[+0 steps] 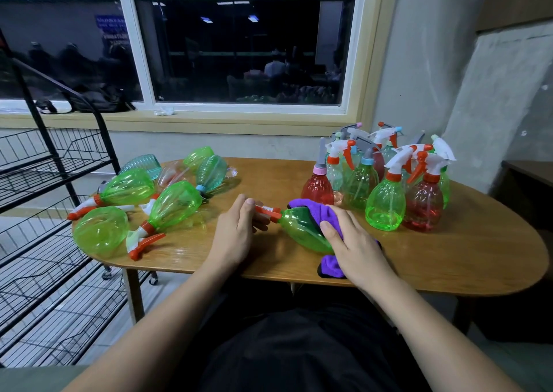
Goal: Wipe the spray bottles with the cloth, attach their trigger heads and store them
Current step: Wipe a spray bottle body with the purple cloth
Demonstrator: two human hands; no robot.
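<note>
A green spray bottle (300, 227) lies on its side near the front middle of the wooden table (449, 260). My left hand (236, 236) grips its orange and white trigger head (267, 211) at the neck. My right hand (350, 239) presses a purple cloth (311, 209) over the bottle's body; the cloth's end (329, 267) hangs by the table's front edge. Several green and teal bottles (175, 204) lie on their sides at the left. Several upright green and red bottles (386, 203) with trigger heads stand at the right.
A black wire rack on wheels (45, 212) with several shelves stands left of the table. A window with a sill is behind the table. A concrete wall and a dark ledge (529, 170) are to the right.
</note>
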